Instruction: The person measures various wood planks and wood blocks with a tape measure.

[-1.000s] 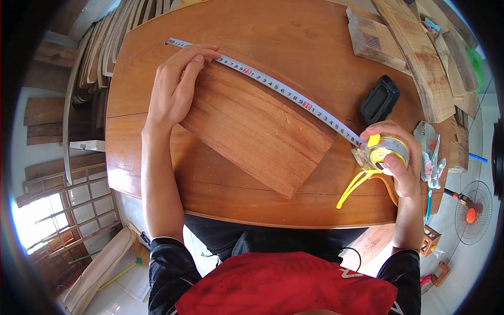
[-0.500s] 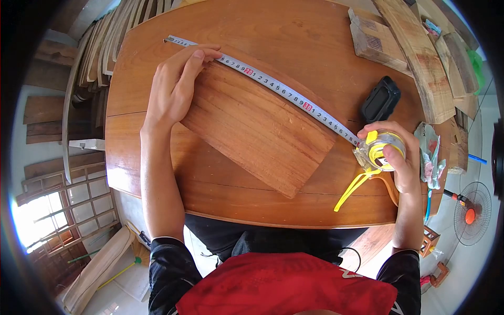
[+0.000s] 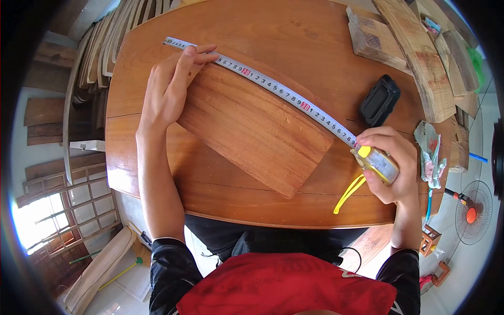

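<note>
A reddish-brown wooden board (image 3: 257, 131) lies slanted on the table. Along its upper edge runs the pulled-out blade of a tape measure (image 3: 283, 94), with red 20 and 30 marks showing; its hooked tip extends past the board's far left end. My left hand (image 3: 167, 92) is at that end, thumb and fingers closed over the blade at the board's corner. Beyond the lower right corner, my right hand (image 3: 396, 163) grips the clear and yellow case (image 3: 379, 164), its fingers wrapped around it. A yellow strap (image 3: 348, 195) hangs from the case onto the table.
A black case-like object (image 3: 380, 101) rests near my right hand. Thick planks (image 3: 415, 58) and a wood block (image 3: 375, 39) lie at the table's upper right. A crumpled plastic bag (image 3: 429, 152) sits at the right edge; a fan (image 3: 472, 212) stands beyond. Boards lean at left.
My right hand has turned the tape measure case, so a narrower side faces up. The board, blade and left hand have shifted slightly left.
</note>
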`<act>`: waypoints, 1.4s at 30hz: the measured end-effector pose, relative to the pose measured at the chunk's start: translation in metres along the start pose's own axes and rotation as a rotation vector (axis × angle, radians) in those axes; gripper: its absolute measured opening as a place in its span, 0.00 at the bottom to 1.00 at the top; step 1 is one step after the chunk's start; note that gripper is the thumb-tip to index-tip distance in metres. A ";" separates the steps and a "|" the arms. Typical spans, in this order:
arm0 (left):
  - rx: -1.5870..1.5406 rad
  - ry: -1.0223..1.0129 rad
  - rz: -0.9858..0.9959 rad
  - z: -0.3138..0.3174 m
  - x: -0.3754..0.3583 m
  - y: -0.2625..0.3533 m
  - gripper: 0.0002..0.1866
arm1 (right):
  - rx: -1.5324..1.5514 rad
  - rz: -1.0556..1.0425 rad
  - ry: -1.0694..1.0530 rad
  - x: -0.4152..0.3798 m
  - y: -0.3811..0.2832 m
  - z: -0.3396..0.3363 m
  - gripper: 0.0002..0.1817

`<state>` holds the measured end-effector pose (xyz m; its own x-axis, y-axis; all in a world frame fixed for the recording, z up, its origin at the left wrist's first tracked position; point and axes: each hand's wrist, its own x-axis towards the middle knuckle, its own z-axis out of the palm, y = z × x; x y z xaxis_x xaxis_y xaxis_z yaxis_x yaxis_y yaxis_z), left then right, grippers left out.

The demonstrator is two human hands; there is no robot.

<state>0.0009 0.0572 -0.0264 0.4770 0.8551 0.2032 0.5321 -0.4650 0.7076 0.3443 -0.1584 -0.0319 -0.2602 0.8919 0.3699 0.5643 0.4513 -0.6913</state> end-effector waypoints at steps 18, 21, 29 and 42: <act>-0.031 0.107 0.072 0.011 0.002 -0.007 0.24 | -0.002 -0.013 0.003 -0.002 -0.001 0.000 0.24; -0.041 0.140 0.091 0.012 0.002 -0.007 0.24 | 0.057 0.048 0.018 -0.004 0.001 0.000 0.22; -0.029 0.129 0.080 0.011 0.001 -0.008 0.26 | 0.304 0.329 0.068 -0.009 0.002 0.000 0.23; -0.032 0.124 0.080 0.010 0.001 -0.005 0.20 | 0.382 0.419 0.109 -0.010 -0.001 0.001 0.25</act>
<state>0.0058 0.0575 -0.0365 0.4260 0.8382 0.3404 0.4726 -0.5270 0.7063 0.3455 -0.1674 -0.0360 0.0182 0.9978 0.0635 0.2737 0.0561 -0.9602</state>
